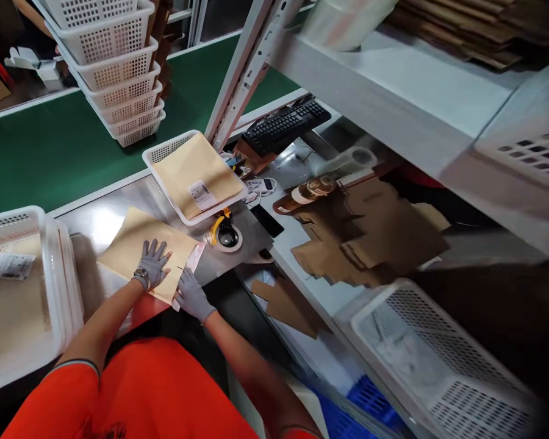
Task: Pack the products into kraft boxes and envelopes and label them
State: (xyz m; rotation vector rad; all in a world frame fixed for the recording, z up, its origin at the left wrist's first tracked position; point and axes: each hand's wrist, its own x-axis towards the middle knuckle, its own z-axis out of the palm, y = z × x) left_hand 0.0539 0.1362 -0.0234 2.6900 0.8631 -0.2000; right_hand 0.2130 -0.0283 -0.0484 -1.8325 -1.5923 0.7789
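A tan paper mailing envelope [135,244] lies at a slant on the metal worktable, a whitish-pink strip [194,256] along its right end. My left hand [154,266], in a grey glove with a watch at the wrist, presses flat on the envelope with fingers spread. At the envelope's right end, my right hand [193,296], also gloved in grey, has its fingers closed on the edge by the strip; its fingertips are partly hidden. Just beyond, a tape roll in a yellow dispenser [218,228] rests near a white basket [182,221] holding a labelled envelope [194,167].
Stacked white baskets [46,286] stand at the left, the top one holding a labelled envelope. A tall basket stack [114,46] sits on the green conveyor [22,146]. Rightward are a shelf post [242,79], phone [266,221], bottle [304,194], keyboard [288,125] and flattened cardboard [370,238].
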